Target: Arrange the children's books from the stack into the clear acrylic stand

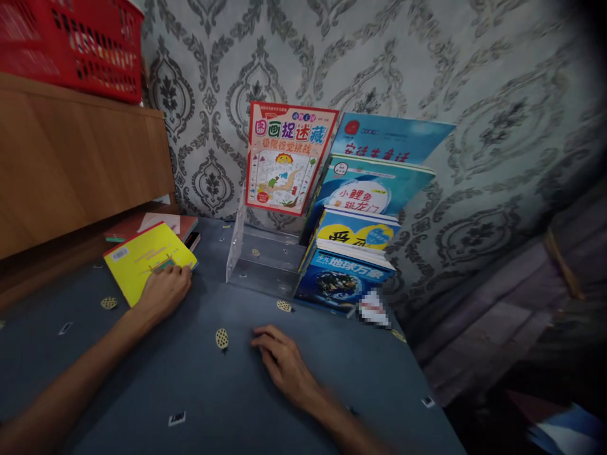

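Note:
My left hand is on the lower right part of a yellow book with a red edge, its fingers curled over the cover. The book lies tilted at the left, beside a small pile of books. Over the blue tabletop, my right hand holds nothing, its fingers slightly bent and apart. Beyond it stands a clear stepped rack. A red-bordered book leans at the rack's back left. Several blue and yellow books, one showing a globe, fill its right side in tiers.
A wooden cabinet with a red basket on top stands at the left. Patterned wallpaper rises behind the rack. Dark curtain-like cloth hangs right of the table. A blurred pale item sits by the rack.

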A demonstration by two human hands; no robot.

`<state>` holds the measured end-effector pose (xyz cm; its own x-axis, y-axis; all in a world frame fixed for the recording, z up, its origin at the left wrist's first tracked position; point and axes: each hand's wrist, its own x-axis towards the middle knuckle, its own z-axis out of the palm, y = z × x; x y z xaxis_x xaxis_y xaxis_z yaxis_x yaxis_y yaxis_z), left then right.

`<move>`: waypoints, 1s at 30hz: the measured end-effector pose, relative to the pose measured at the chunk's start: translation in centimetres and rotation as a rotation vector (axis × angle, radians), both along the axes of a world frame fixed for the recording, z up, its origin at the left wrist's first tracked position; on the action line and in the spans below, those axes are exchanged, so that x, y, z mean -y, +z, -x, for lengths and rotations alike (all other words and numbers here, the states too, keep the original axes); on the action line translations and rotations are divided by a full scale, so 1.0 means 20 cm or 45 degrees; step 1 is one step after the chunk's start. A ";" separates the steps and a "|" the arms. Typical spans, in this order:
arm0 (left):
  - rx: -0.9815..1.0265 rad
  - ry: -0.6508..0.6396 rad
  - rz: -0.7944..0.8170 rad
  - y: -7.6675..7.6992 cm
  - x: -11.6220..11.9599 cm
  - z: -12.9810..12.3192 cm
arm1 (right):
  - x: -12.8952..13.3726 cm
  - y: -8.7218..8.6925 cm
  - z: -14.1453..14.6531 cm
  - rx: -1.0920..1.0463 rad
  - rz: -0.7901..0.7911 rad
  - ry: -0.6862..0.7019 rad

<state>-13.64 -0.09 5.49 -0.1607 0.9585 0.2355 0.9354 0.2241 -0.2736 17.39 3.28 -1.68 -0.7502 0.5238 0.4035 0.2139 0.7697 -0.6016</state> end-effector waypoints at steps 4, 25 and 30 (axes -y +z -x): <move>0.070 -0.165 -0.096 -0.04 -0.02 0.02 | 0.00 -0.01 0.01 -0.031 -0.005 -0.003; 0.275 0.387 -0.156 -0.05 0.04 0.53 | -0.02 -0.02 0.01 0.000 -0.064 -0.017; 0.373 0.347 -0.127 -0.11 0.09 0.53 | -0.01 -0.02 0.01 0.009 -0.073 -0.012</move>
<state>-24.33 -1.96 3.30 -0.4797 0.8463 0.2316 0.8732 0.4865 0.0307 17.14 3.58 -2.06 -0.7482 0.5068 0.4282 0.2250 0.8010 -0.5548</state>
